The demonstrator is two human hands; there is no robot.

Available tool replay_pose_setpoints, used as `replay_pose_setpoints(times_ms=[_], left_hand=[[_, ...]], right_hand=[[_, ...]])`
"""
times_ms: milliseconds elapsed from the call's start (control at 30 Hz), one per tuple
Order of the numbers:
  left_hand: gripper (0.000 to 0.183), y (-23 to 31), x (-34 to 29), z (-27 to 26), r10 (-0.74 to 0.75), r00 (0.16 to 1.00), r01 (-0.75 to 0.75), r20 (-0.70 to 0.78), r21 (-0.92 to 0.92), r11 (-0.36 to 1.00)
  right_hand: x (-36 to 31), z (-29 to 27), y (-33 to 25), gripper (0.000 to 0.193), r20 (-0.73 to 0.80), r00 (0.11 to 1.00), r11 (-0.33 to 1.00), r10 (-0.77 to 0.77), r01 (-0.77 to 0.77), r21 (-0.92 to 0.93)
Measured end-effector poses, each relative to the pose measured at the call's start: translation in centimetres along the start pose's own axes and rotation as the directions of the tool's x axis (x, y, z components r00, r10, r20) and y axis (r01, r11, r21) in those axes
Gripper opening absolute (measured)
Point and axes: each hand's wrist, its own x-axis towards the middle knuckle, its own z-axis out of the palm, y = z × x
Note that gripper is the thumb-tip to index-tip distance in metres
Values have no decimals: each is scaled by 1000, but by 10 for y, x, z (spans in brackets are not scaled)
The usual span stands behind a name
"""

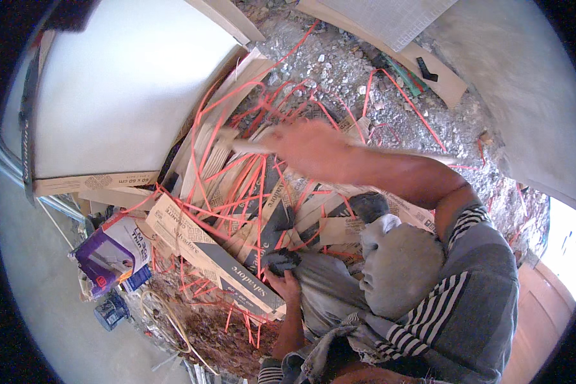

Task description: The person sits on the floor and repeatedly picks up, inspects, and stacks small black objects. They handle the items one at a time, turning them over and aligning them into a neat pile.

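Note:
My right hand (304,146), smeared by motion, is closed over a long pale strip (244,146) above the heap. Part of that strip shows behind my forearm. Low in the middle, my left hand (286,286) lies against a dark shoe (281,261), close to the end of a printed cardboard strip (217,259). Its fingertips are partly hidden, so its grip is unclear. Under and around both hands spreads a pile of flattened cardboard pieces (221,160), tangled with thin orange-red strapping bands (260,211). My grey-trousered knee (403,269) is bent beside the pile.
A large pale tile stack (128,83) with cardboard edging stands at the upper left. Rubble (339,64) covers the ground beyond the heap. A purple-and-white bag (112,253) and a dark blue tub (112,312) sit at the left. Grey sheeting (518,83) rises at the right.

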Motion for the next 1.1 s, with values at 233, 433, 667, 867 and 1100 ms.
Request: replay_pose_setpoints(times_ms=[233,433,667,867,1100], left_hand=[[76,5,3,-2,19,1000,-16,22,-124,992],[79,1,3,-3,17,998,-14,54,-63,998],[70,17,2,-3,-13,1000,13,11,-33,999],[66,21,2,-1,37,998,-37,-47,-15,999],[73,9,4,-6,-3,1000,2,12,61,998]], right_hand=[[-5,74,-39,23,316,927,645,201,-368,670],[-7,134,-52,27,22,983,244,181,-67,967],[18,125,-2,34,197,949,419,244,-287,862],[3,116,107,31,-307,837,858,452,-314,406],[-15,107,152,26,-91,897,900,433,-423,108]])
